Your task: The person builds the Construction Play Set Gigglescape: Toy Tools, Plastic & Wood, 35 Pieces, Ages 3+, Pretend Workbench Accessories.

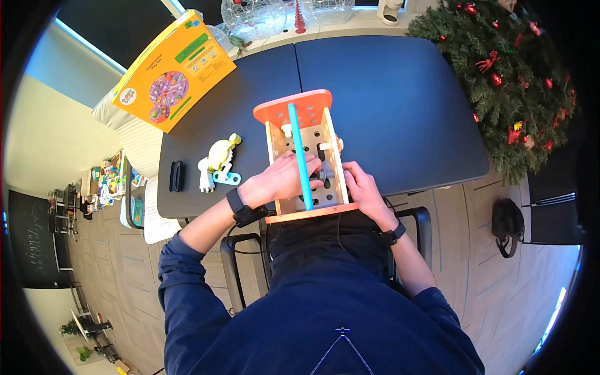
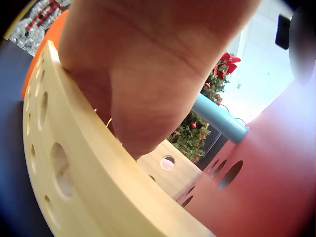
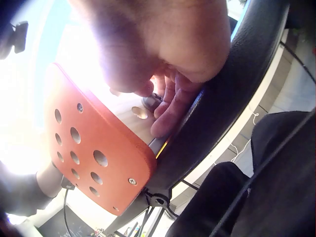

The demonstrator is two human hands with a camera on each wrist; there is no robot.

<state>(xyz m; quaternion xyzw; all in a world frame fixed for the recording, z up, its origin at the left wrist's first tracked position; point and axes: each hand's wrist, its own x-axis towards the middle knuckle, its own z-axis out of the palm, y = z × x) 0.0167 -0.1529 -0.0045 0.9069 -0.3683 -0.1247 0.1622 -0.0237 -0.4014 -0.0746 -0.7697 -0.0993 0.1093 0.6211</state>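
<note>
A wooden toolbox with orange ends (image 1: 292,106) and a blue bar (image 1: 299,150) stands at the table's front edge. My left hand (image 1: 289,178) reaches inside beneath the bar, its fingers pinching a grey bolt (image 1: 325,175) at the right side panel. In the left wrist view, the hand (image 2: 143,69) hides the bolt behind the near wooden panel (image 2: 94,163). Outside the right panel is my right hand (image 1: 365,192). The right wrist view shows its curled fingers (image 3: 173,111) and thumb holding a dark grey round piece (image 3: 152,101) against the wood. White pieces (image 1: 325,147) sit in the box.
On the table's left lie a yellow, white and teal toy assembly (image 1: 220,159) and a black case (image 1: 177,176). A yellow box (image 1: 175,72) stands at the back left. A decorated tree (image 1: 500,81) is at the right, with chairs (image 1: 415,219) below the front edge.
</note>
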